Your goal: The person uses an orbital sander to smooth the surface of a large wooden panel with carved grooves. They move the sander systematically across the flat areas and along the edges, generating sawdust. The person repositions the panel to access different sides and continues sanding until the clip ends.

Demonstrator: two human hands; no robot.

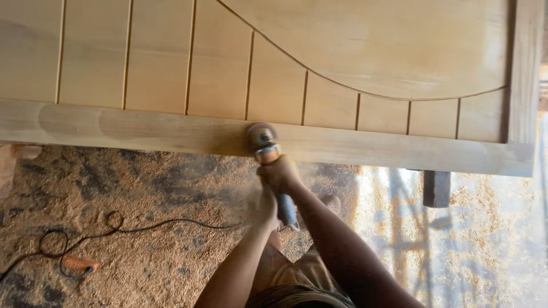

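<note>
A large pale wooden door lies flat, with grooved panels and a curved raised panel. Its near rail runs across the view. An angle grinder with a round disc rests on that rail, its blue body pointing back toward me. My right hand grips the grinder just behind the head. My left hand holds the blue rear of the body. Fine dust hangs around both hands.
Sawdust covers the ground below the door. A black power cord loops across it to an orange plug piece. A dark wooden support block stands under the door's right end. My foot shows near the grinder.
</note>
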